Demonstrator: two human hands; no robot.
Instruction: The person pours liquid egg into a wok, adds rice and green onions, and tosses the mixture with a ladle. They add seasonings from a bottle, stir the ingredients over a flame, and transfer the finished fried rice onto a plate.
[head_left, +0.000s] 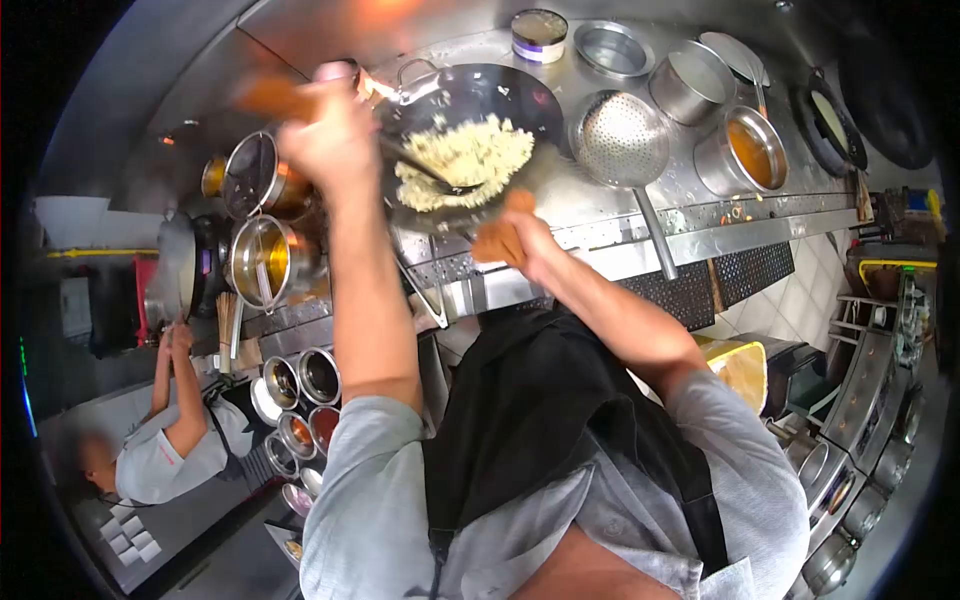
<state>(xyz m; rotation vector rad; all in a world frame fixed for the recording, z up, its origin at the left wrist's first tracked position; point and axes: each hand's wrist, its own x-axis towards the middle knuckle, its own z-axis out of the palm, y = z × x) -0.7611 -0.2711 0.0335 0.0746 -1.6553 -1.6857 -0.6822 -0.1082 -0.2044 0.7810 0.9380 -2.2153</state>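
Note:
My left hand (335,140), blurred, is closed around a long-handled stirring tool (410,160) with a brown handle end. The tool's dark shaft slants down to the right into pale yellow fried rice (465,160) with green flecks; the food hides part of its head. The rice lies in a large dark wok (535,95) on the range. My right hand (532,247) is closed on a brown cloth (497,243) at the wok's near rim. The cloth covers whatever part of the wok it touches there.
Right of the wok are a perforated strainer (620,140), a steel pot (690,82) and a pot of orange liquid (755,150). A pot of yellow liquid (262,262) stands left, near round ingredient containers (297,432). Another person (185,440) works at far left.

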